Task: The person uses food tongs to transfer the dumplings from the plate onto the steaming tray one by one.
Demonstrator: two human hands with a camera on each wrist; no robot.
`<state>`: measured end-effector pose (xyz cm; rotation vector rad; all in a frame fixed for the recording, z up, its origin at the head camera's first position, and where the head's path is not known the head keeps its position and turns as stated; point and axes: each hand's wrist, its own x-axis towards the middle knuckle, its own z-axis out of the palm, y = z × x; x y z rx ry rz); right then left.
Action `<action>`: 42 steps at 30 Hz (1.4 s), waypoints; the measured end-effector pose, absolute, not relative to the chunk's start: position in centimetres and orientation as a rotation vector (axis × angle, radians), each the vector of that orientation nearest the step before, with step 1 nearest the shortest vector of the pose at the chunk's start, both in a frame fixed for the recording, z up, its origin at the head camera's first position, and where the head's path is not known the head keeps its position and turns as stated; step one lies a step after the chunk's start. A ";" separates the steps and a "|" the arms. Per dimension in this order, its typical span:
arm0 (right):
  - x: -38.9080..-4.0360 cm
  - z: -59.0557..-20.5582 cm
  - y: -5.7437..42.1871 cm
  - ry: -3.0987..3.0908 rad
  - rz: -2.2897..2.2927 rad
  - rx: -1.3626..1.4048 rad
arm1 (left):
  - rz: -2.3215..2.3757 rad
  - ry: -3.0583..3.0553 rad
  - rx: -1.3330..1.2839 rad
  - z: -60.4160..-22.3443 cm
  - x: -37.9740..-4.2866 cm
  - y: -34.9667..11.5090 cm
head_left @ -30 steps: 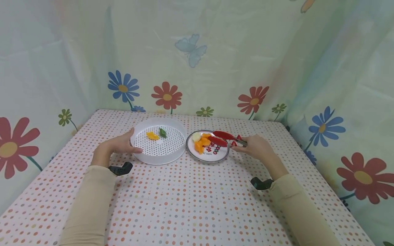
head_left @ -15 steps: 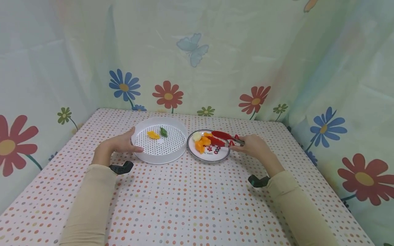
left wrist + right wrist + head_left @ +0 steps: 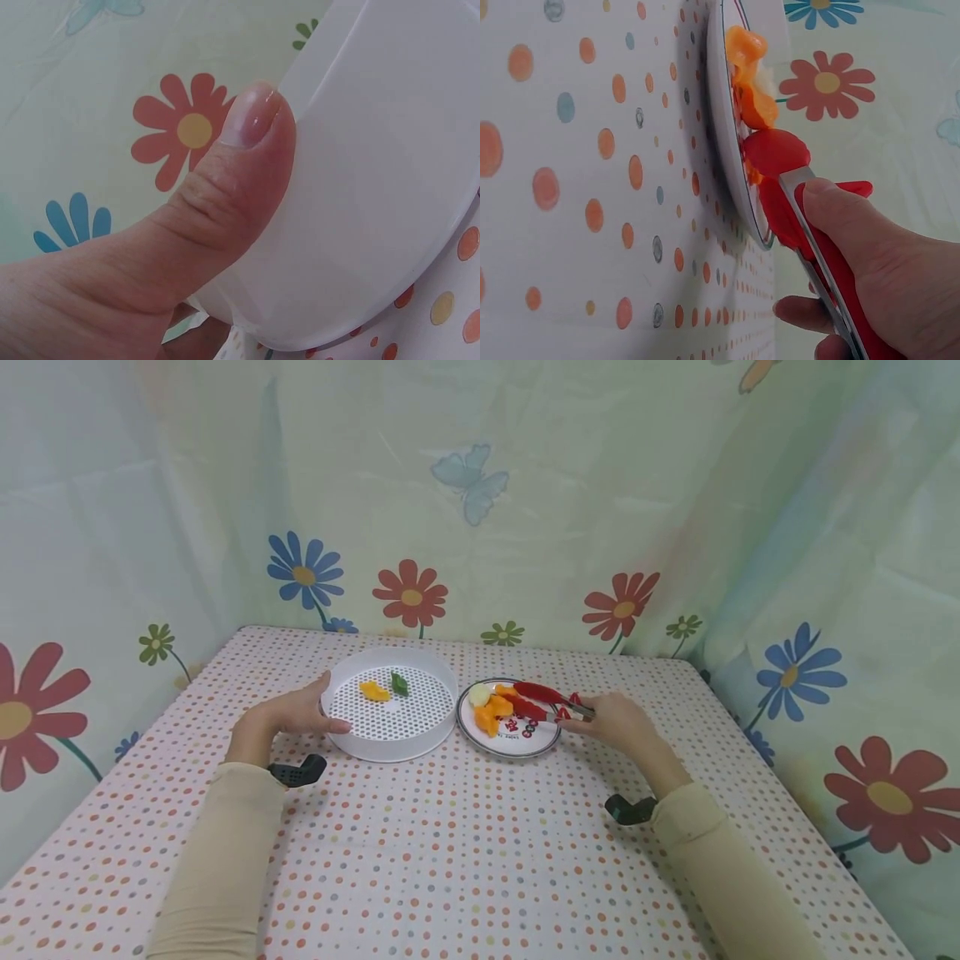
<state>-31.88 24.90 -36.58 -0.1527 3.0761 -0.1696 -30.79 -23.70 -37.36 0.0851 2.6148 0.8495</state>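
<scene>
My left hand (image 3: 300,708) grips the near-left side of a round white perforated steamer basket (image 3: 397,749). Its thumb (image 3: 247,165) lies along the outer wall in the left wrist view; most of the other fingers are hidden. Inside the basket are a yellow piece (image 3: 374,692) and a green piece (image 3: 400,684) that look like cut pepper. My right hand (image 3: 622,722) holds red-tipped metal tongs (image 3: 538,692) from the right. Their slightly parted tips are low over a patterned plate (image 3: 517,747), right at several orange pieces (image 3: 759,107). A pale round piece (image 3: 480,695) sits beside these.
Basket and plate stand side by side, nearly meeting, on a table with a dotted cloth (image 3: 450,860). Behind and at both sides hang floral curtains (image 3: 525,527). A dark wrist camera (image 3: 300,772) sits at the left cuff, another camera (image 3: 630,810) at the right.
The tongs and right hand have shifted slightly left over the plate, bringing the tips closer to the orange pieces. My left hand and the basket stay in place.
</scene>
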 end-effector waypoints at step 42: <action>-29.8 -34.0 24.9 3.118 -0.194 -0.249 | 0.841 2.621 0.129 -37.2 -30.8 -23.8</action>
